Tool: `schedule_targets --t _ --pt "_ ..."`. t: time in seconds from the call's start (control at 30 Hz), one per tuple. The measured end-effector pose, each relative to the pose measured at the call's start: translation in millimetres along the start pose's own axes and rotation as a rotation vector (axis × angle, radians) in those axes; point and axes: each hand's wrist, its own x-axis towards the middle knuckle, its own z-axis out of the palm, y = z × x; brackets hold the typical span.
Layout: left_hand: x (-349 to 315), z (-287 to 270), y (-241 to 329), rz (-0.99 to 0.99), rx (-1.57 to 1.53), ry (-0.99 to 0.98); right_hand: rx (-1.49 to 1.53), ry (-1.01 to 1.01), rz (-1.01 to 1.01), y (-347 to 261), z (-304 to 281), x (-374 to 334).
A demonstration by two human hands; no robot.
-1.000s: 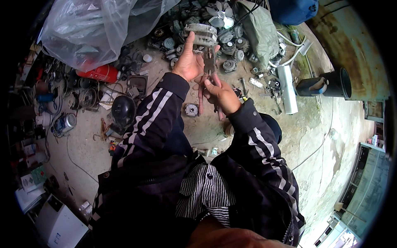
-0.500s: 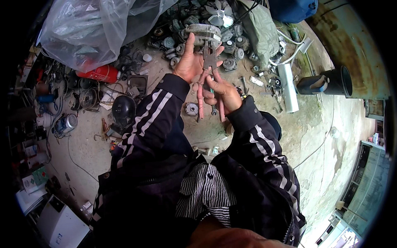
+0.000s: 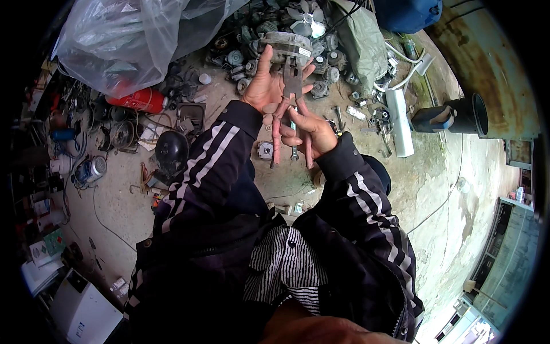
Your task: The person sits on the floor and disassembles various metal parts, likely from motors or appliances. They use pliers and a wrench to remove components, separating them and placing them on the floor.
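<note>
My left hand (image 3: 263, 85) supports a dusty round motor (image 3: 286, 40) with a small white label, thumb up along its near side and fingers partly hidden behind the pliers. Large worn pliers (image 3: 293, 80) with pinkish-red handles point away from me, their jaws against the motor's near side. Around the handles, which stand apart, my right hand (image 3: 314, 131) is closed. A small wrench (image 3: 294, 150) also shows between those handles, by the right fingers; whether the hand grips it too I cannot tell. On the floor beneath lies a small motor part (image 3: 265, 150).
Many used motors (image 3: 332, 73) are heaped at the back, below a fan blade (image 3: 307, 22). A clear plastic bag (image 3: 137, 46) and a red bottle (image 3: 140, 100) are at left, near a black bowl-shaped thing (image 3: 171, 150). At right are a white box-like piece (image 3: 399, 123) and a black bucket (image 3: 467, 113).
The motor, pliers and both hands have shifted very slightly to the right in view. The wrench between the handles shows a little more clearly. The hold of both hands looks the same.
</note>
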Motion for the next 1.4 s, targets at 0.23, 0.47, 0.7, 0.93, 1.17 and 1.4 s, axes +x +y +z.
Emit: schedule_targets --t 0.23,0.47,0.7,0.93,1.17,1.4 --pt "-2 -3 4 0.034 0.076 -0.014 -0.214 0.026 0.027 2 -1 1" --pt "0 -14 15 0.153 0.181 0.105 -0.524 0.097 0.055 -7 4 -4" --pt "2 -36 26 0.344 0.337 0.194 -1.059 0.345 -0.102 1 -38 -7" --pt "-6 -26 26 0.422 0.416 0.225 -1.44 0.541 -0.283 -5 -41 -15" --pt "-8 -21 26 0.413 0.466 0.226 -1.641 0.607 -0.331 -11 -37 -14" --pt "-6 -21 25 0.47 0.563 0.216 -1.672 0.616 -0.389 -10 -38 -14"
